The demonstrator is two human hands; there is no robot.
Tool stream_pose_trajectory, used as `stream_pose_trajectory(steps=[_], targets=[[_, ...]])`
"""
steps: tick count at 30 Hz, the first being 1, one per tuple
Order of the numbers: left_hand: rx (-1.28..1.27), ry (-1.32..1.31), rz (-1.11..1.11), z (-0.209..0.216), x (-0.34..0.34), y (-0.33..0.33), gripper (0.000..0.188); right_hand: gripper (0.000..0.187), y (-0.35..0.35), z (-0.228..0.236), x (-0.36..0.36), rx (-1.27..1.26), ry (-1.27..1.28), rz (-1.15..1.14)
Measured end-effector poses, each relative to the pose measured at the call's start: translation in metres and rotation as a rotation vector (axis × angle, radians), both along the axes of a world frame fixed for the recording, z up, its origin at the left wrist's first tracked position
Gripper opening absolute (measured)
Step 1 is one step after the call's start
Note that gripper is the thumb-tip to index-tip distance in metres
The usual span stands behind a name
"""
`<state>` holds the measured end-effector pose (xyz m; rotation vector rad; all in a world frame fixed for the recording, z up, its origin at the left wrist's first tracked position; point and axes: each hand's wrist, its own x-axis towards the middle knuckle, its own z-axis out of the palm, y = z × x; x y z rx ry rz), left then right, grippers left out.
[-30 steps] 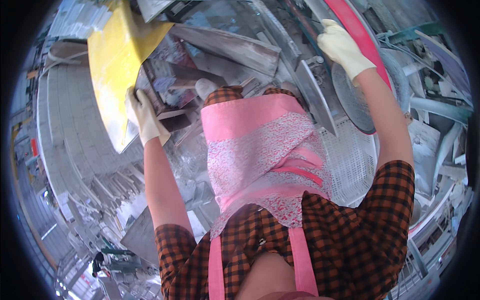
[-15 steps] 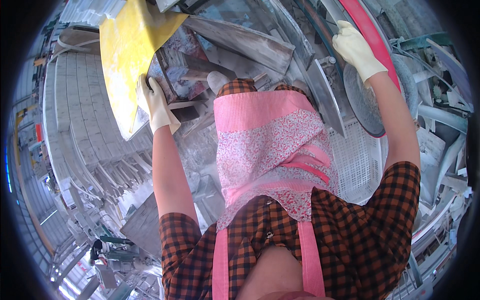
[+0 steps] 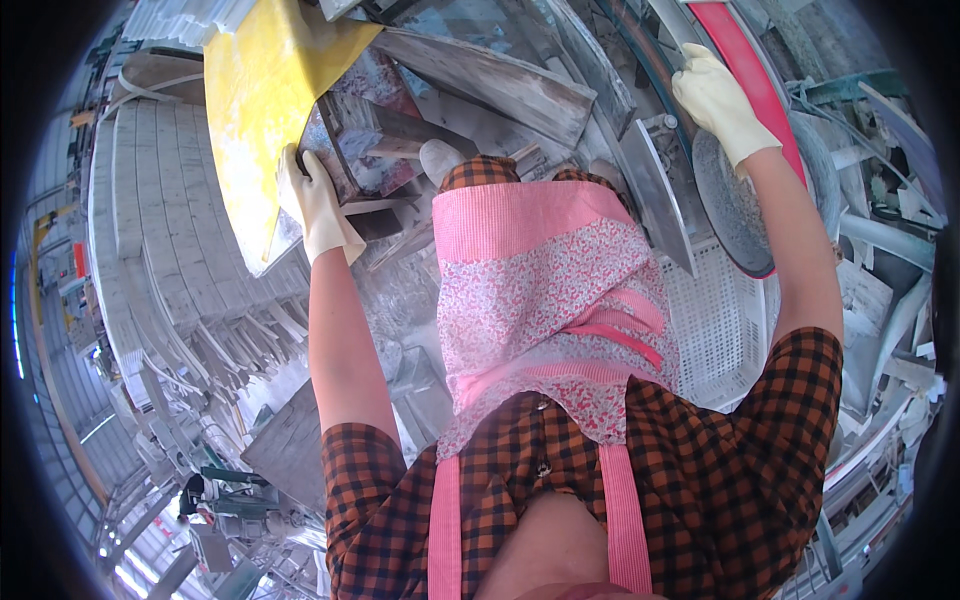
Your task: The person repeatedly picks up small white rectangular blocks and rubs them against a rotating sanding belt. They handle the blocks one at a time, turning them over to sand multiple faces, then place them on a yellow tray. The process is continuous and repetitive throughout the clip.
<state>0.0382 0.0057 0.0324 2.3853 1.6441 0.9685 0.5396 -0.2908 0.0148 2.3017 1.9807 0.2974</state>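
My left hand (image 3: 312,208), in a cream rubber glove, lies along the right edge of a yellow sheet (image 3: 245,110) dusted with white. Its fingers are extended and the thumb stands apart from them. Beside the thumb is a dark, dusty wooden box-like frame (image 3: 345,150). My right hand (image 3: 722,108), gloved alike, is closed with curled fingers at the upper right. A pale grey strip (image 3: 672,18) runs up to these fingers; what they hold is hidden. Next to this hand are a curved red band (image 3: 745,60) and a round grey disc (image 3: 730,205).
A white perforated crate (image 3: 710,320) stands below the disc. Flat grey plates (image 3: 655,195) and a dusty board (image 3: 500,85) lie between my hands. Long pale strips (image 3: 160,200) are stacked at the left. Pipes (image 3: 885,235) and scrap crowd the right side.
The whole view has shifted slightly to the right. Both hands keep almost the same places beside the yellow sheet and the red band.
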Motion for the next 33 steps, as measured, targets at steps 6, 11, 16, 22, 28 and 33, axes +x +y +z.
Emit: stream_pose_trajectory(steps=[6, 11, 16, 22, 28, 33], targets=[[0.009, -0.013, -0.007, 0.0007, 0.0005, -0.0007, 0.040, 0.019, 0.0006, 0.0007, 0.0008, 0.026, 0.009, 0.022], [0.020, -0.008, -0.007, -0.0008, 0.0004, -0.0002, 0.040, 0.019, 0.0015, -0.0004, 0.0037, -0.030, -0.017, 0.037], [-0.001, -0.047, -0.012, 0.0002, 0.0014, -0.0020, 0.039, 0.020, 0.0005, -0.0003, 0.0032, 0.009, -0.011, 0.036], [-0.016, -0.075, -0.008, 0.0008, 0.0023, -0.0030, 0.038, 0.019, 0.0012, 0.0016, 0.0017, 0.043, 0.013, 0.054], [-0.011, -0.046, -0.005, 0.0009, 0.0006, -0.0012, 0.039, 0.019, 0.0001, -0.0018, 0.0028, 0.045, -0.009, 0.055], [-0.011, -0.034, 0.002, 0.0007, 0.0010, -0.0007, 0.038, 0.019, 0.0018, -0.0046, 0.0054, 0.025, 0.013, 0.046]])
